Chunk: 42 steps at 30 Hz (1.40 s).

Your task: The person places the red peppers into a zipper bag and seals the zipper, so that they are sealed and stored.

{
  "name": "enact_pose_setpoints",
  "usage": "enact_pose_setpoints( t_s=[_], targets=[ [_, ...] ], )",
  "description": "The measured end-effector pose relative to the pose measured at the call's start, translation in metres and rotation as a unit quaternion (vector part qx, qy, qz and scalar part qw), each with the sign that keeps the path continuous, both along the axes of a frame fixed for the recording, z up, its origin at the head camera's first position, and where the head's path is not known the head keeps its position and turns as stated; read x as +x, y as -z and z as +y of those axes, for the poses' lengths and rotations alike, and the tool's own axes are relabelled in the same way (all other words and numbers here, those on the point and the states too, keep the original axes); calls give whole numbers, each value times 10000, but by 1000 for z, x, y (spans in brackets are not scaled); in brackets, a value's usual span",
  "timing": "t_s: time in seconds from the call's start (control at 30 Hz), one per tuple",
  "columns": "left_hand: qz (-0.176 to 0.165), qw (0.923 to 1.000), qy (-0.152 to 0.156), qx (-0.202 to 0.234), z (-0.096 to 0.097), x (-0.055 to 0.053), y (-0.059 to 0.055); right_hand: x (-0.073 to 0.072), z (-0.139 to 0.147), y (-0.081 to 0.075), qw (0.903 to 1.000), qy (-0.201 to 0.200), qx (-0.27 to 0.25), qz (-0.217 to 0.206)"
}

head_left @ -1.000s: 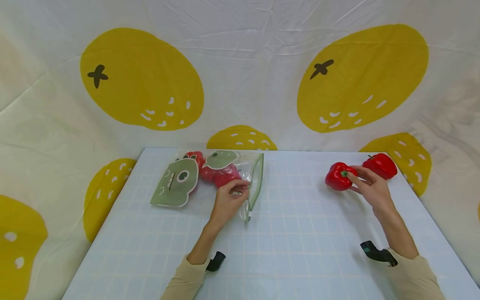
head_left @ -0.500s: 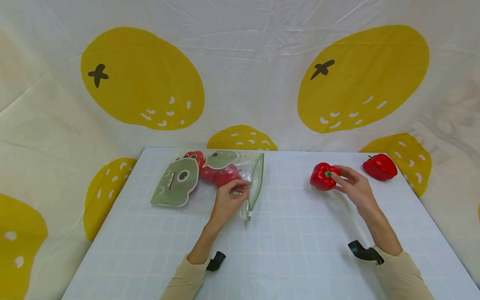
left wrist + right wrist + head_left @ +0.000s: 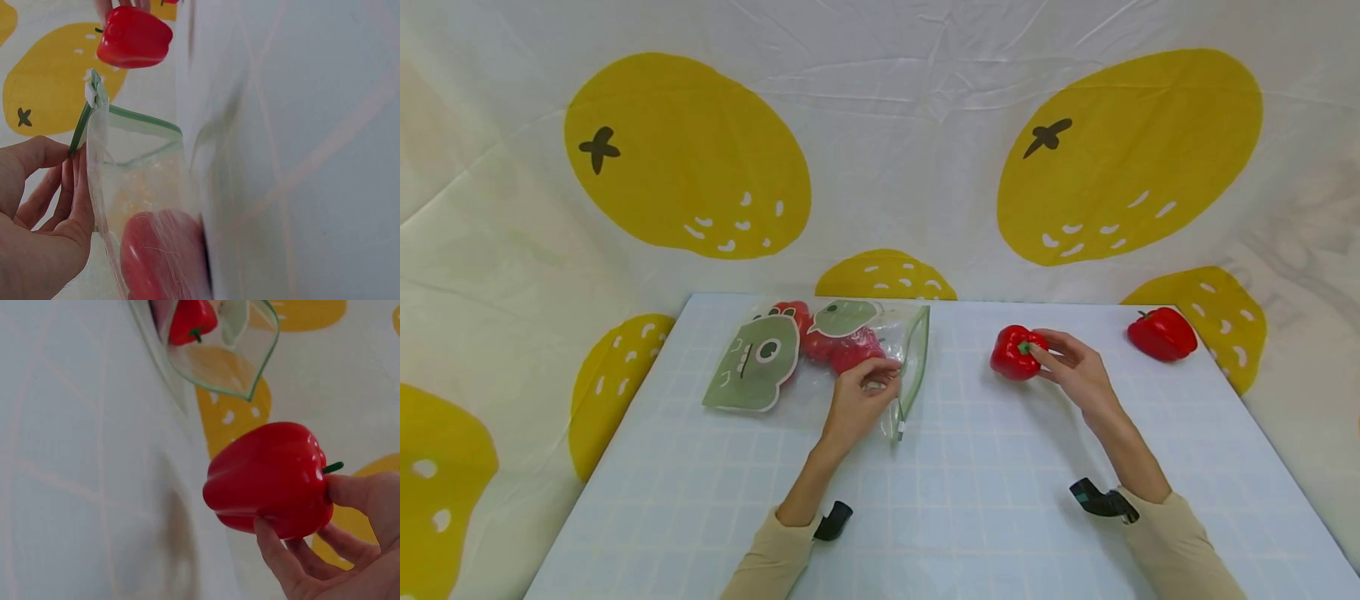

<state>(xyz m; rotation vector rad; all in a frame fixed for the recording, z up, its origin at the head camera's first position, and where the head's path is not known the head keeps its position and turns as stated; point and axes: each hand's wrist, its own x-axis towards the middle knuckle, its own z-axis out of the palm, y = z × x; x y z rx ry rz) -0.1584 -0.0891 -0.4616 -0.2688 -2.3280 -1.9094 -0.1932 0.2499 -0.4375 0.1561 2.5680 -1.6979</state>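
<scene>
A clear zip bag (image 3: 891, 333) with green dinosaur prints lies on its side at the back left of the table, its green-edged mouth facing right. Red bell peppers (image 3: 165, 253) are inside it. My left hand (image 3: 857, 400) pinches the upper edge of the bag's mouth between thumb and fingers; in the left wrist view the mouth stands apart. Above the table, to the right of the bag, my right hand (image 3: 1078, 375) holds a red bell pepper (image 3: 269, 478) by its stem end, fingertips round its side. The pepper's green stem points toward the palm.
Another red bell pepper (image 3: 1162, 334) lies at the table's back right corner. A white tabletop (image 3: 970, 500) with a faint grid spans the space below both hands. Behind it hangs a pale cloth (image 3: 902, 167) printed with large yellow fruit.
My right hand has carried its bell pepper leftward, away from the pepper at the right corner and closer to the bag. The left hand and the bag have stayed in place.
</scene>
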Motion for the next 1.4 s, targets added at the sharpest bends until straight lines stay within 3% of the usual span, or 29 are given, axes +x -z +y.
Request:
enact_pose_setpoints(
  t_s=[0.23, 0.87, 1.4],
  targets=[
    [11, 10000, 11, 3, 0, 0, -1, -5, -20, 2, 9996, -135, -205, 141],
    [26, 10000, 10, -79, 0, -1, -2, -14, -76, 13, 9927, -367, -1144, 40],
    [17, 10000, 1, -45, 0, -2, 2, -25, -107, 21, 9854, -601, -1593, 34]
  ],
)
